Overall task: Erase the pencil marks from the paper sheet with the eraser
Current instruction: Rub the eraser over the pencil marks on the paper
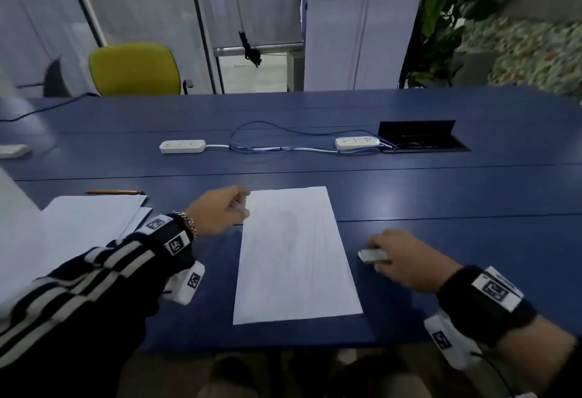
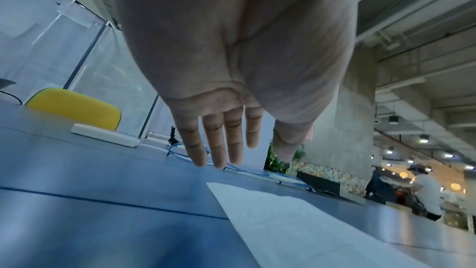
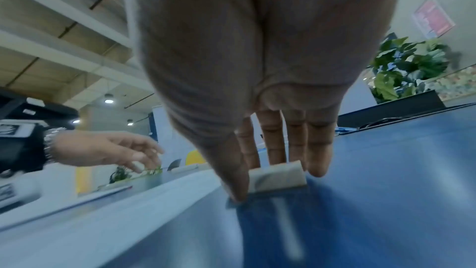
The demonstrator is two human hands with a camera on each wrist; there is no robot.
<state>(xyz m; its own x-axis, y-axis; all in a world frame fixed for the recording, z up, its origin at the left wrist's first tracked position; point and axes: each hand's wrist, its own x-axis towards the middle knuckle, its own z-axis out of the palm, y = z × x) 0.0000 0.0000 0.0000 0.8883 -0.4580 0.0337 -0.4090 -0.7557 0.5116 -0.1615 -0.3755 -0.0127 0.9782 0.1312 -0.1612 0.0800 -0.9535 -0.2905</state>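
A white paper sheet (image 1: pixel 296 256) with faint pencil marks lies on the blue table (image 1: pixel 441 196), near its front edge. My left hand (image 1: pixel 228 208) hovers at the sheet's far left corner with its fingers (image 2: pixel 221 146) straight and holding nothing; the sheet (image 2: pixel 309 221) shows below it. To the right of the sheet, my right hand (image 1: pixel 406 259) rests on the table. It pinches a small whitish eraser (image 1: pixel 373 255) between thumb and fingers. The eraser (image 3: pixel 278 178) sits on the table surface, apart from the paper (image 3: pixel 103 221).
A stack of white sheets (image 1: pixel 91 218) lies at the left with a pencil (image 1: pixel 115 192) just behind it. Two white power strips (image 1: pixel 182 146) (image 1: pixel 357 142), loose cables and an open black cable box (image 1: pixel 419 138) cross the table's middle. A yellow chair (image 1: pixel 135 70) stands beyond.
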